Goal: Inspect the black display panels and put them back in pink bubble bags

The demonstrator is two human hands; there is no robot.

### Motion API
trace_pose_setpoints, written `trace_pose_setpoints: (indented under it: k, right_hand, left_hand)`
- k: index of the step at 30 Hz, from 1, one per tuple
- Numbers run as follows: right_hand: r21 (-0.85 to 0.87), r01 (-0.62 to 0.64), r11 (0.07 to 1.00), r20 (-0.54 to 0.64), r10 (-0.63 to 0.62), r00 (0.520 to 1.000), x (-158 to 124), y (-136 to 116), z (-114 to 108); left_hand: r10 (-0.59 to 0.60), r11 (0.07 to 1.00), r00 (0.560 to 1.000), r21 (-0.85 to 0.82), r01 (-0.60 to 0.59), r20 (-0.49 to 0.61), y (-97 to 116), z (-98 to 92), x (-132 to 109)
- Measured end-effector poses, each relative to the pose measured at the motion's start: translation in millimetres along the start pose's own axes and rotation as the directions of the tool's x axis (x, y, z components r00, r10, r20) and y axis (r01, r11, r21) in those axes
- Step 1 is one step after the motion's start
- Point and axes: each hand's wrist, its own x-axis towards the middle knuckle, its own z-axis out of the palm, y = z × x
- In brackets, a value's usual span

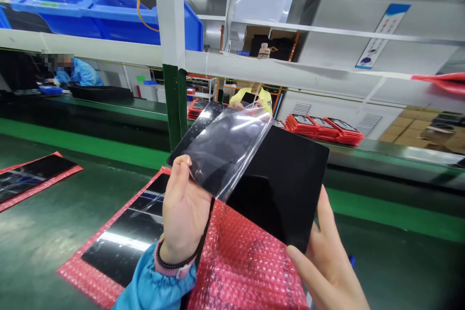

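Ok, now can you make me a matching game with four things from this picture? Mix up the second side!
Things:
1. bins
2. plastic film
3. bubble wrap
4. panel

Matches:
A. black, gripped by the right hand
B. blue, up high
C. see-through, pinched by the left hand's fingers
D. pinkish-red, low in the middle

Right pairs: 1-B, 2-C, 3-D, 4-A

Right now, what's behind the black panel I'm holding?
Beyond the upper edge of the black panel, red stacks show. Whatever lies straight behind it is covered, and how far your right hand reaches there is hidden.
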Motion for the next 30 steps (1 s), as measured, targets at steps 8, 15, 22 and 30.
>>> trace_pose_setpoints:
  k: [8,15,22,30]
  right_hand:
    - [0.222,-0.109,0.969,0.098,0.089,0.991,-7,-6,14]
    - [0.192,-0.13,0.973,0.032,0.126,0.991,-5,4,4]
    - [-0.006,-0.087,0.996,0.081,0.087,0.993,10,6,-4]
    - [-0.381,-0.062,0.923,-0.143,0.007,0.99,6,3,-10]
  left_hand:
    - [0.023,1.0,0.997,0.024,-0.021,-0.071,5,-4.3,15]
    - [-0.006,1.0,0.998,0.02,0.007,-0.056,4,-7.9,21]
    - [-0.041,0.994,0.996,0.098,0.048,-0.075,2,-12.1,37]
    - [0.083,0.949,0.996,0.307,-0.07,-0.029,-1,-31.4,63]
